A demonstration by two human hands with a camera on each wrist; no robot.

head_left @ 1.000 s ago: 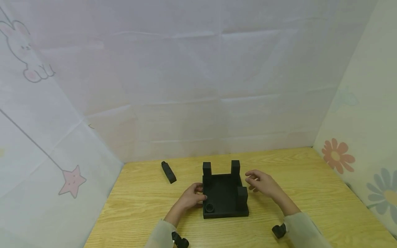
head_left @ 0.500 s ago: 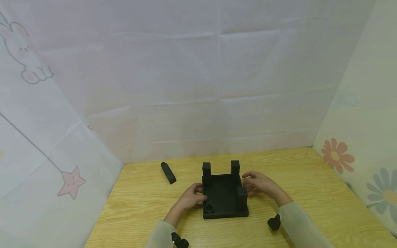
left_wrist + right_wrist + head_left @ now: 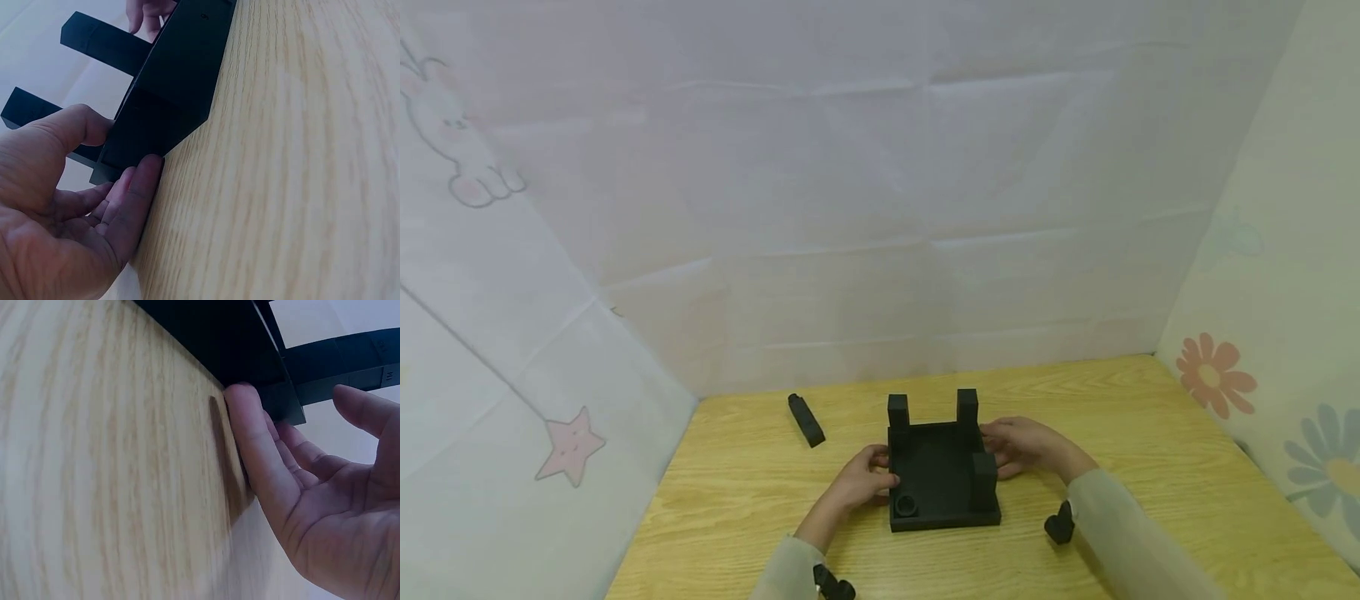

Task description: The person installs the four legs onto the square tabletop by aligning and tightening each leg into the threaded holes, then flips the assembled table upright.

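Note:
A small black toy table (image 3: pixel 934 479) lies upside down on the wooden desk. Three square legs stand up from its corners, such as the front right leg (image 3: pixel 984 482); the front left corner bears a round socket (image 3: pixel 907 505). My left hand (image 3: pixel 859 477) grips the left edge, thumb over the rim and fingers against the side and underside. On the opposite side, my right hand (image 3: pixel 1026 446) touches the right edge. In the right wrist view, its fingertips (image 3: pixel 244 403) meet the low edge, while the thumb stays off the panel. A loose black leg (image 3: pixel 807 420) lies behind my left hand.
The light wooden desk (image 3: pixel 730 500) ends at a pale cloth wall (image 3: pixel 850 317) at the back. Printed side walls with a star (image 3: pixel 571 447) and flowers (image 3: pixel 1216 375) flank it. Black wrist cameras sit on both sleeves.
My right hand has moved left from beside the toy table until its fingers reach the right edge. The left hand, the toy table and the loose leg have stayed in place.

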